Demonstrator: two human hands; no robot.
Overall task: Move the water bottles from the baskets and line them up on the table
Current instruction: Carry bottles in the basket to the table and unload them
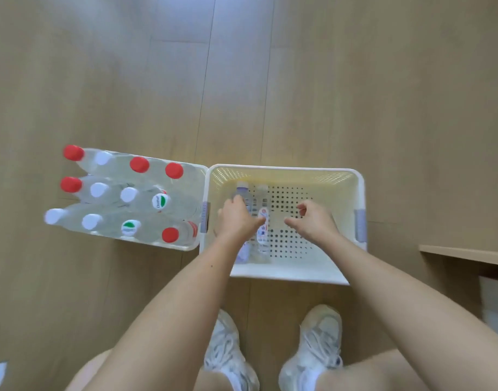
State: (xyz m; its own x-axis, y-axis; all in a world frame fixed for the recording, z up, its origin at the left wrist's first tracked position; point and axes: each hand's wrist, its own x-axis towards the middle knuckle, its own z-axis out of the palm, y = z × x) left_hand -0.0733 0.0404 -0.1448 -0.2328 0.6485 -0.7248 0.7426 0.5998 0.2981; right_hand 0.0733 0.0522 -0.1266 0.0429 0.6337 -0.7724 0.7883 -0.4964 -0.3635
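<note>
Two baskets stand side by side on the wooden floor. The left basket point(197, 244) is packed with several upright clear water bottles point(129, 198) with red, white and green-marked caps. The cream perforated right basket point(284, 170) holds two small bottles lying on its bottom: one with a purple label point(243, 191) and one with a red and blue label point(263, 221). My left hand point(236, 220) reaches down over the purple-label bottle, fingers curled around it. My right hand point(312, 221) hovers inside the basket, to the right of the red-label bottle, fingers apart and holding nothing.
My two feet in white sneakers point(318, 342) stand just in front of the right basket. A wooden table edge point(465, 253) juts in at the right. The floor beyond the baskets is bare wood planks.
</note>
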